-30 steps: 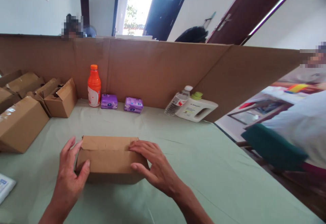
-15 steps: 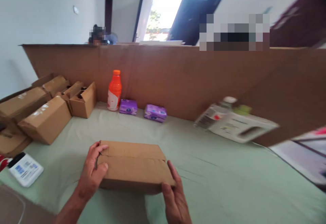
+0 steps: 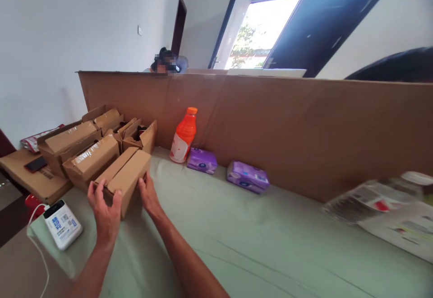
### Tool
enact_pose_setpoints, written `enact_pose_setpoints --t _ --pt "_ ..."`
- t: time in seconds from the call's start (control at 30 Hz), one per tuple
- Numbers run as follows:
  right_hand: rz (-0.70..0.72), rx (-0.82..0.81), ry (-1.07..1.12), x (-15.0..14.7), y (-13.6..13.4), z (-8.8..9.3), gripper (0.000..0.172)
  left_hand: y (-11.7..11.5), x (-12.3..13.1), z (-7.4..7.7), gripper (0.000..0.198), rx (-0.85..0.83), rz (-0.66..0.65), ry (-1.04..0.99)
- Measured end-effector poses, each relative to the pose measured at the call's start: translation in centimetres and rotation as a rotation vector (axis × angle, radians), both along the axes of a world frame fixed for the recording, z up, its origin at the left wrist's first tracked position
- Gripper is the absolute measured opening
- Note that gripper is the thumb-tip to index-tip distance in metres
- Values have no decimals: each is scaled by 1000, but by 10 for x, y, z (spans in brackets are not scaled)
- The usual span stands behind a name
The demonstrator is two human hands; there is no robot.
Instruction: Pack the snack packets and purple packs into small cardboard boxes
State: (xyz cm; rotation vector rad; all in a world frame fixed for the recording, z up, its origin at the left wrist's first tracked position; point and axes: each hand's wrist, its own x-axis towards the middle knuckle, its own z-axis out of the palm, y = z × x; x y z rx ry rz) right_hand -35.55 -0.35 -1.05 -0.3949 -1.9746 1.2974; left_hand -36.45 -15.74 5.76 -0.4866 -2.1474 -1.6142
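Note:
A closed brown cardboard box point(image 3: 126, 176) lies on the green cloth at the left, beside a row of similar boxes. My left hand point(image 3: 105, 212) grips its near end, fingers curled over the top edge. My right hand point(image 3: 149, 195) presses flat against its right side, fingers together. The box rests against a taped box point(image 3: 90, 161) in that row.
Several more cardboard boxes point(image 3: 69, 138) are stacked at the far left. An orange bottle point(image 3: 183, 135) and two purple packets point(image 3: 248, 177) stand along the cardboard wall point(image 3: 304, 122). A white device with a cable point(image 3: 62, 224) lies at the cloth's left corner. Blurred white containers point(image 3: 389, 207) lie at right.
The box has moved from the middle of the cloth to the left, up against the row of boxes. Both hands went with it; my view swung left.

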Motion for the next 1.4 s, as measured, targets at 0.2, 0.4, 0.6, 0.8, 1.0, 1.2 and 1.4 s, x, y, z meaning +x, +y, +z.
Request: enact_pose_setpoints --t 0.2,0.4,0.6,0.8,1.0,1.2,1.4 --pt "117 177 -146 -13 -25 -38 67 16 -37 -9 70 54 47 4" --pt "143 438 -279 6 -40 -24 66 -17 -11 -23 85 101 -62 -49" --pt "161 819 -330 81 -87 1 42 -57 19 -69 86 -213 -305 -409" --pt "153 1028 -378 136 -118 -3 58 -54 40 -90 61 -312 -491 -205" --pt "183 943 -434 139 -127 -10 56 -53 57 -78 47 -316 -510 -45" --pt "170 906 -395 136 -129 -14 53 -53 60 -70 39 -298 -499 11" --pt "184 853 -392 136 -132 -24 47 -55 68 -72 32 -305 -489 25"
